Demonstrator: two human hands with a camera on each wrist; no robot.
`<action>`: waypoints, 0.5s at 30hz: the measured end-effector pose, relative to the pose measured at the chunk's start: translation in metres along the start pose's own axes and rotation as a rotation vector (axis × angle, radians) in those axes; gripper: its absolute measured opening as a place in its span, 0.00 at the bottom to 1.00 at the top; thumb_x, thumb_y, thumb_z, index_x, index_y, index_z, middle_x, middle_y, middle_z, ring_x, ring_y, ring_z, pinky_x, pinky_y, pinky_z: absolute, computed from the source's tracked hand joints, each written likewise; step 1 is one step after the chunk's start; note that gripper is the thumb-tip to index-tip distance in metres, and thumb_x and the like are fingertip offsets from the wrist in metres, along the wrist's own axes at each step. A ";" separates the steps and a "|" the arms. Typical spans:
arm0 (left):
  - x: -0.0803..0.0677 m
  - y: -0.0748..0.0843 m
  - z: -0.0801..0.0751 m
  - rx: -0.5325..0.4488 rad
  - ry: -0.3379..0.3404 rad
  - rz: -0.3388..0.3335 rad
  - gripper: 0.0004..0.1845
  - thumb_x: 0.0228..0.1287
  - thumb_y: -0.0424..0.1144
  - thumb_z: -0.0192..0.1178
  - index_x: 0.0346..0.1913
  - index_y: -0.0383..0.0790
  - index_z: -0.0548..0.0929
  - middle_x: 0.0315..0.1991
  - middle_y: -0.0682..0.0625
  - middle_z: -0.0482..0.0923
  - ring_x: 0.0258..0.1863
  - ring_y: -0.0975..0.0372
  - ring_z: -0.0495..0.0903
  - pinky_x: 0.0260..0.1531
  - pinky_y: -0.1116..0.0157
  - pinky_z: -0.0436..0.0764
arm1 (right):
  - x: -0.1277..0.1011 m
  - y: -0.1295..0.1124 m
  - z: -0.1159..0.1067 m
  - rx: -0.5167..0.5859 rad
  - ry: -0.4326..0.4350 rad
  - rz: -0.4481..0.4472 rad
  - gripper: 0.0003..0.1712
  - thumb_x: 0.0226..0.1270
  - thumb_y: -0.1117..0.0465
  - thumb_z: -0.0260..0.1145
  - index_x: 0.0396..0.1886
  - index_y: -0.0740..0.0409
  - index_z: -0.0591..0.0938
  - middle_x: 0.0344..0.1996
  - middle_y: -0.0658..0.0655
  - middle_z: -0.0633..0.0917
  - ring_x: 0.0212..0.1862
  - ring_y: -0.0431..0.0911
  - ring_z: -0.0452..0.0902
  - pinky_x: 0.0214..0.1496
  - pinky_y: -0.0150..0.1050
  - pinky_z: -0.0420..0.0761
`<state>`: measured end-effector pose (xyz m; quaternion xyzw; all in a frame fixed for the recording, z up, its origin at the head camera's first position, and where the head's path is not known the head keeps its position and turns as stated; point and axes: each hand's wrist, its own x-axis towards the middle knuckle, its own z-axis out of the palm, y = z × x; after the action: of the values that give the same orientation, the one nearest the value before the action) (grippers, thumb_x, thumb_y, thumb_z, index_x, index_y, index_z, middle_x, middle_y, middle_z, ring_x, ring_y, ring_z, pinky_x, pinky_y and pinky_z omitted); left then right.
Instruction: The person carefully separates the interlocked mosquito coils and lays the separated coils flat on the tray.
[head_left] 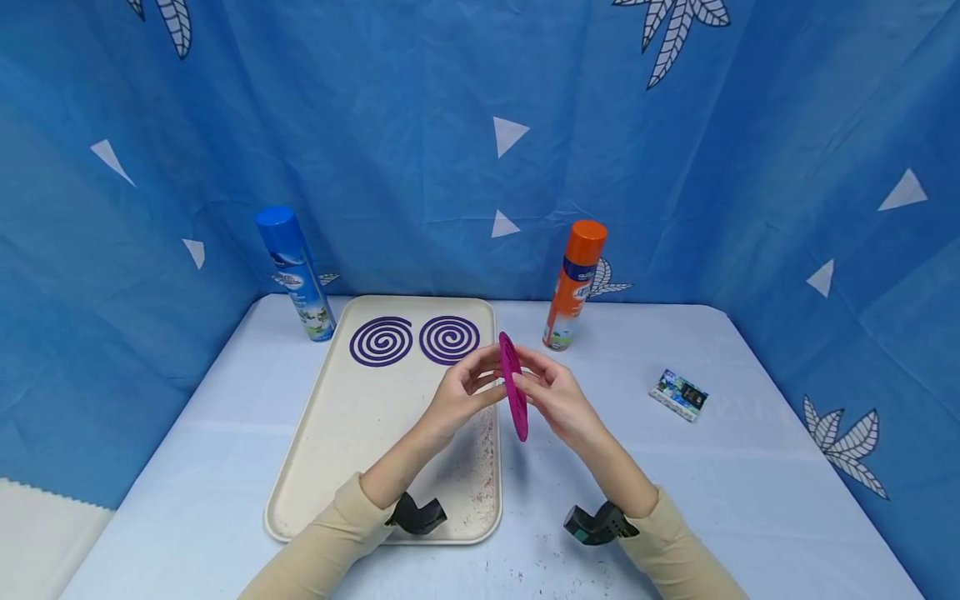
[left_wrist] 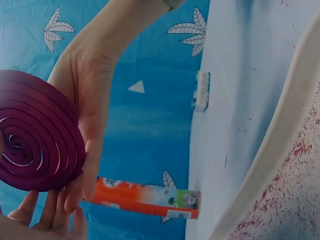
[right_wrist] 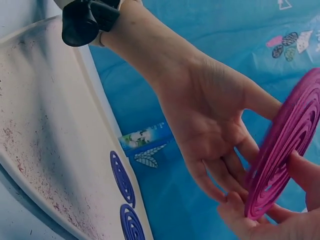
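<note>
I have both hands up in the middle of the head view, holding one magenta coil [head_left: 513, 386] on edge between them, just above the right rim of the tray [head_left: 322, 450]. The left hand [head_left: 461, 392] meets it from the left and the right hand [head_left: 551, 392] from the right. In the right wrist view the left fingers [right_wrist: 220, 175] lie fairly straight against the flat face of the coil while the thumb wraps over its rim. In the left wrist view the right fingers [left_wrist: 90, 160] reach round the coil's edge and pinch it. I judge it is held upright like this so that each hand can work on one face, as one would to pry a nested pair apart, and over the tray so crumbs fall there; purple dust already speckles the tray's lower part and the table [head_left: 712, 492].

Counting: two purple coils [head_left: 381, 341] [head_left: 449, 338] lie flat side by side at the top of the tray, apart from each other. Two spray cans stand upright at the back, a blue-capped can [head_left: 294, 273] left of the tray and an orange-capped can [head_left: 573, 285] right of it. One small box [head_left: 678, 394] lies on the right of the table, well apart from the hands.
</note>
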<state>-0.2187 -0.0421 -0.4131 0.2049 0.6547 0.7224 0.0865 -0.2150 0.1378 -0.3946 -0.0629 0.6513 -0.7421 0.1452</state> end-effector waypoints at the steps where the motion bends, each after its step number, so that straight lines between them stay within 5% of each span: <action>1: 0.000 0.000 0.000 -0.001 -0.001 0.000 0.37 0.57 0.44 0.68 0.68 0.37 0.66 0.63 0.39 0.70 0.63 0.53 0.70 0.68 0.57 0.69 | 0.000 0.000 0.001 -0.012 0.018 0.001 0.29 0.70 0.69 0.55 0.70 0.64 0.62 0.63 0.64 0.70 0.46 0.34 0.79 0.50 0.27 0.81; 4: -0.001 0.000 0.000 -0.010 -0.020 -0.019 0.39 0.57 0.47 0.68 0.69 0.39 0.64 0.64 0.39 0.69 0.65 0.52 0.69 0.69 0.56 0.67 | 0.000 0.002 0.001 -0.083 0.086 -0.003 0.28 0.68 0.68 0.59 0.67 0.65 0.67 0.61 0.63 0.74 0.47 0.36 0.77 0.50 0.26 0.80; 9: -0.002 0.001 -0.001 -0.063 -0.055 -0.080 0.37 0.59 0.43 0.66 0.69 0.40 0.63 0.63 0.37 0.66 0.60 0.55 0.72 0.59 0.62 0.78 | 0.000 0.002 0.002 -0.114 0.129 0.015 0.24 0.64 0.68 0.63 0.60 0.68 0.73 0.43 0.51 0.81 0.41 0.40 0.77 0.43 0.29 0.81; 15: 0.002 0.000 -0.003 -0.050 0.052 -0.155 0.26 0.62 0.37 0.62 0.62 0.37 0.71 0.53 0.46 0.76 0.47 0.65 0.78 0.50 0.69 0.81 | 0.003 -0.001 -0.005 0.003 0.063 0.105 0.25 0.68 0.67 0.58 0.63 0.71 0.67 0.36 0.45 0.81 0.37 0.35 0.81 0.40 0.28 0.84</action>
<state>-0.2217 -0.0445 -0.4126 0.1325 0.6523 0.7348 0.1303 -0.2191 0.1417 -0.3949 -0.0048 0.6568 -0.7361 0.1635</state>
